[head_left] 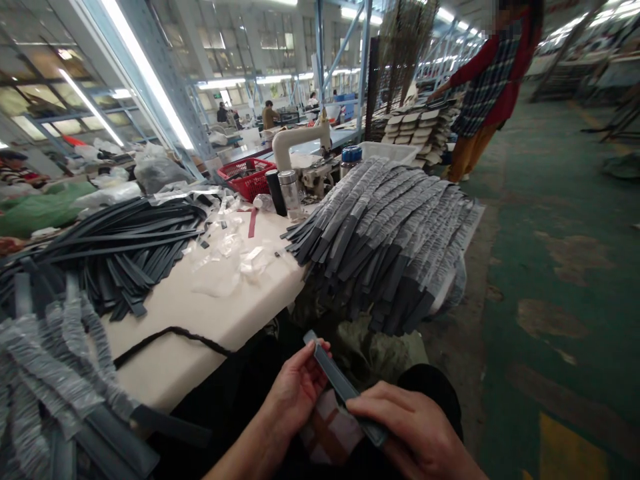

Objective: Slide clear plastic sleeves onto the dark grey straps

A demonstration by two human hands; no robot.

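A flat dark grey strap [336, 375] runs slantwise between my two hands, low over my lap. Its upper end is pinched between the thumb and fingers of my left hand [300, 387]. Further down, my right hand [407, 420] grips the strap near its lower end, with the fingers partly hidden behind it. Just beyond my hands lies a thick pile of similar straps [390, 233], most of them sleeved in crinkled clear plastic. More plastic-wrapped straps [55, 380] hang at the near left, and bare dark straps [115, 247] are heaped on the table behind them.
The pale table [240, 287] carries plastic scraps, a black cord [175, 331], a red basket [247, 177], a glass bottle [289, 193] and a sewing machine [300, 147]. A person [493, 87] stands beside stacked pale pieces [415, 133] at the right. Green floor [560, 247] stretches along the right.
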